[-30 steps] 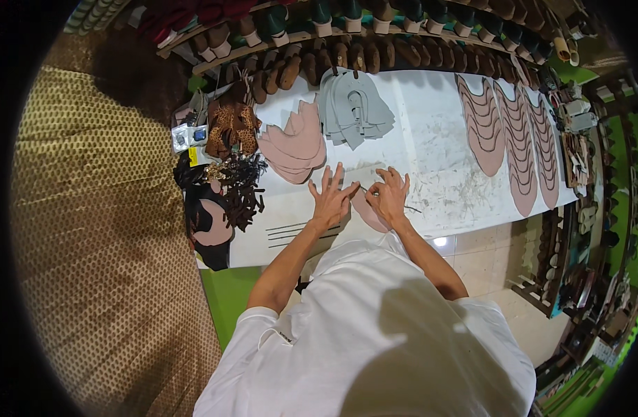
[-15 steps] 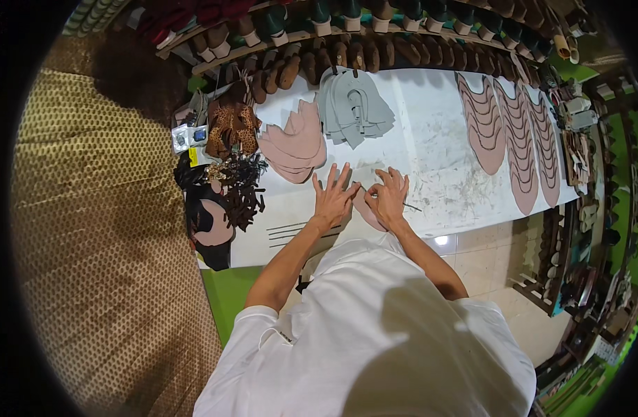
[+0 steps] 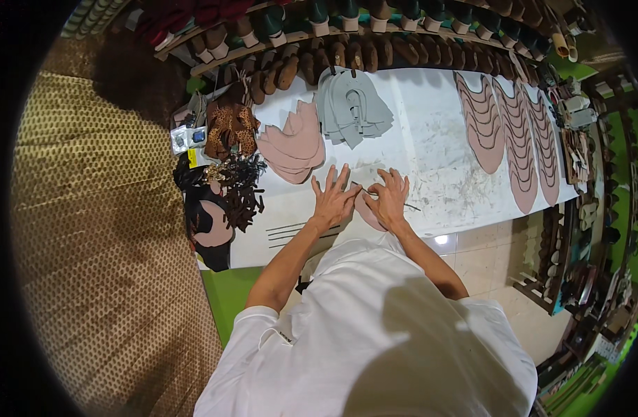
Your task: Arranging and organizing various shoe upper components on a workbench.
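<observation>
A pink shoe-shaped leather piece lies at the near edge of the white worktable, partly under my hands. A thin dark strip runs across its top edge, one end sticking out past my right hand. My left hand rests on the table with its fingers spread, its index fingertip by the strip at the piece's edge. Thumb and index finger of my right hand pinch the strip over the piece, the other fingers raised. Several more dark strips lie by my left forearm.
Stacked pink pieces and grey pieces lie beyond my hands. Rows of overlapping dark-edged pink pieces are at right. Dark scraps and leopard-print pieces crowd the left end. Shoe lasts line the back.
My right fingers have shifted very slightly at the strip. Both hands stay in nearly the same place.
</observation>
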Demonstrator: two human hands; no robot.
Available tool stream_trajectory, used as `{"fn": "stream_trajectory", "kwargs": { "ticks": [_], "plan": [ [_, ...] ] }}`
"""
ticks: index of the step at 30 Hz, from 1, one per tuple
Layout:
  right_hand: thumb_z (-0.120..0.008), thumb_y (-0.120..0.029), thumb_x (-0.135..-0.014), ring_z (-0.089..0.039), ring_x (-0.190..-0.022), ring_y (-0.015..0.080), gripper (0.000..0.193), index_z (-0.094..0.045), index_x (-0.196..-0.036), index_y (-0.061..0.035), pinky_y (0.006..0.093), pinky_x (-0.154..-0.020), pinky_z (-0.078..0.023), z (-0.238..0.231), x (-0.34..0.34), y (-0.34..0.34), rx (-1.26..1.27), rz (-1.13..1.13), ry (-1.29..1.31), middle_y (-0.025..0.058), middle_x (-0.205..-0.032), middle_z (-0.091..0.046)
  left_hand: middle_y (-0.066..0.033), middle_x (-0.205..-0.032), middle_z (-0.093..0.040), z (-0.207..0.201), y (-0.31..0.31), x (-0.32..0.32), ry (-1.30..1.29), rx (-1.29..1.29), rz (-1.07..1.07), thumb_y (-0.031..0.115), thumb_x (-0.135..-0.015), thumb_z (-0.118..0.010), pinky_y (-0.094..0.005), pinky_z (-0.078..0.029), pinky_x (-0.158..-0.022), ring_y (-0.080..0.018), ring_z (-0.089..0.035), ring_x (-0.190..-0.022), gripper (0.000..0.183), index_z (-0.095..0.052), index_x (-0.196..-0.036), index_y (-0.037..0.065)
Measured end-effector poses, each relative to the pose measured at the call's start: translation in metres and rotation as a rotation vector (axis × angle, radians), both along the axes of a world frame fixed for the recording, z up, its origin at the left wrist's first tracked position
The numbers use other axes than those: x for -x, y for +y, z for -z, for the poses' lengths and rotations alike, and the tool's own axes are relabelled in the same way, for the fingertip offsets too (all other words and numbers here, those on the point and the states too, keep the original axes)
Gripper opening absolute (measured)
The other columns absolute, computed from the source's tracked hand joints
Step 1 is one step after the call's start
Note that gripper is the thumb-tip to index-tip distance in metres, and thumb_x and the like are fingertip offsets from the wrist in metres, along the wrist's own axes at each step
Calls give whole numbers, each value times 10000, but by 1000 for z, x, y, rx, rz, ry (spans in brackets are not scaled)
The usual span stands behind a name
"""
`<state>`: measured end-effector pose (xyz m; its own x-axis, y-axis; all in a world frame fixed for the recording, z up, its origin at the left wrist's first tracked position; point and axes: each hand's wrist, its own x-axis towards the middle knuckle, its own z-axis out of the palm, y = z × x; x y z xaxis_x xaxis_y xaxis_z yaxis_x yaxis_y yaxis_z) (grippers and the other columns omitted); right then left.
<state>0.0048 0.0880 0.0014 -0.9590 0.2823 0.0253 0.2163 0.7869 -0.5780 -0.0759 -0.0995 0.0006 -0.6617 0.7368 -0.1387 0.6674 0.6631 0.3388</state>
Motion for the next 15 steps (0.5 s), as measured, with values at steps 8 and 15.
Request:
{"fn": "stream_trajectory", "kwargs": {
  "ticks": [8,15],
  "plan": [
    [-785,-233,-842,-331,-1507,348,143,-814,-914,-112,635,-1239,-119,3,-21,20,-65,-74,14,93,-1514,-518,-98,-1760,-111,8,-2,-8,-16,-55,-82,439,-1002,-616,-834,-77,-1098,-424,-97,-1589,375,-675,-1370,405],
    [-780,-209,-780,-351,-1492,363,100,-775,-762,-111,708,-1204,-80,3,-19,11,-33,0,39,86,-1476,-544,-107,-1759,-113,14,-1,-9,5,-61,-92,432,-983,-643,-833,-95,-1093,-425,-113,-1584,393,-668,-1375,415]
  ]
}}
